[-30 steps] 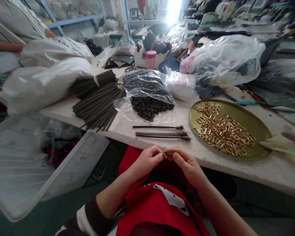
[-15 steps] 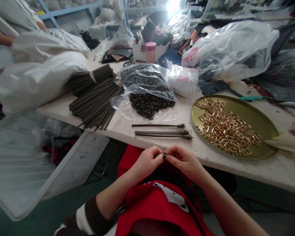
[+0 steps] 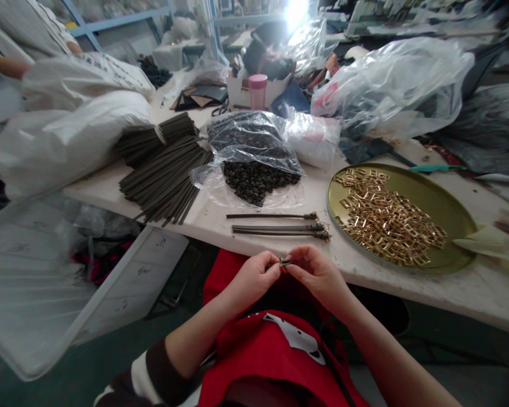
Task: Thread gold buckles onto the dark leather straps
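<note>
Above my lap, just off the table's front edge, my left hand and my right hand meet fingertip to fingertip. Both pinch a small buckle with a dark strap; much of it is hidden by the fingers. Several finished-looking dark straps with gold buckles at their right ends lie on the table beyond my hands. A round gold tray to the right carries a heap of gold buckles. Behind the straps, small black loops spill from a clear plastic bag.
Bundles of dark strips lie left of the bag. White sacks stand at the far left, with a person's arm behind them. A pink-lidded cup, a large clear bag and a teal-handled tool are farther back. A white bin is below left.
The small piece between my fingers has turned, and a dark strap now shows more lengthwise. My right fingers have shifted slightly; the view has moved a little.
</note>
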Tool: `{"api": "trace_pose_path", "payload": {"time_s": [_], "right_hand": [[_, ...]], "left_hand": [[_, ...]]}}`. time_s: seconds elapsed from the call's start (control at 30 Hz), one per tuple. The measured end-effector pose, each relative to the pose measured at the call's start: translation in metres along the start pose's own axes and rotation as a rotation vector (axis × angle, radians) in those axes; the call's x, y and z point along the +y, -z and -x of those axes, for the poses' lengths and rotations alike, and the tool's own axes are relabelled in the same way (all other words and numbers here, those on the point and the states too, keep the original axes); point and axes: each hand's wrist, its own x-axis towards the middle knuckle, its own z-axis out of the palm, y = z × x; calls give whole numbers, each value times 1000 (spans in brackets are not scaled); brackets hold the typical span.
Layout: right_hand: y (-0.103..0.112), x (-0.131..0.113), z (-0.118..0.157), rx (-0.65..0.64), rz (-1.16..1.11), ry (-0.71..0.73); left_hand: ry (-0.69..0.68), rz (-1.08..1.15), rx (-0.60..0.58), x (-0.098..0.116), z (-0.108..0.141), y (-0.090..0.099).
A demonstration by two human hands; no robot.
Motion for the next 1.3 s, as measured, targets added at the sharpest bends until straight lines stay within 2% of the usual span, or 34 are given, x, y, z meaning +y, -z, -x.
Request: {"api": "trace_pose_path", "payload": {"time_s": [0.17, 0.4, 0.57, 0.67, 0.77, 0.97, 1.07, 1.17, 1.3], "right_hand": [[-1, -1, 5, 84, 88, 32], [-9, -5, 19, 134, 440, 477], [-13, -4, 26, 148, 528, 566], [-10, -6, 25, 186, 484, 514], [-7, -10, 22, 179, 378, 384], [-8, -11, 16, 142, 25, 112], [-9, -9, 10, 150, -79, 34], [-9, -7, 5, 106, -64, 28], [-7, -4, 2, 65, 45, 149]], "left_hand": [[-83, -57, -33, 7, 6, 0], [-95, -113, -7, 7, 11, 1], [-80, -90, 11, 4, 12, -3], [-80, -33, -33, 4, 13, -2], [-70, 38, -63, 4, 13, 0], [-5, 116, 12, -3, 5, -6], [9, 216, 25, -5, 2, -9], [10, 205, 6, -5, -1, -7], [0, 164, 4, -7, -7, -3]]}}
